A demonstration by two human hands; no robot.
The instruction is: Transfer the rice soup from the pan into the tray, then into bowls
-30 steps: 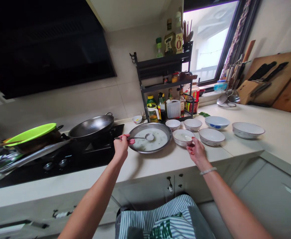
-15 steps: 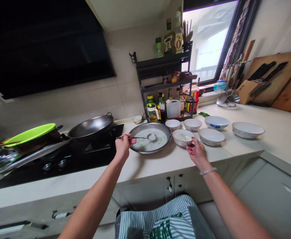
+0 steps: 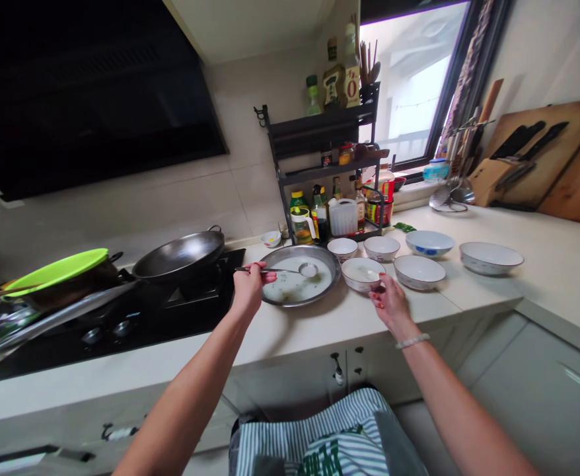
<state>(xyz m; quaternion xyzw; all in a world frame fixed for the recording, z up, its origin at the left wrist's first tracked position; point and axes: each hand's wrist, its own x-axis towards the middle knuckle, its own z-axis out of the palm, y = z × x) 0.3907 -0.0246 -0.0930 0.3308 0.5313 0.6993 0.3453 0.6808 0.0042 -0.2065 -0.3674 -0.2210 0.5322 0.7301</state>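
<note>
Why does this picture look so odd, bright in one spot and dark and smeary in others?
In the head view, the window is glaringly bright, while the black hood is nearly featureless; also in the head view, the clutter at the left edge looks stretched and blurry; in that same head view, a soft shadow falls below the metal basin.

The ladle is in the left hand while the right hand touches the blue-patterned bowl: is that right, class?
Not quite: the head view shows the right hand on the white bowl holding pale liquid. The ladle is indeed in the left hand.
</note>
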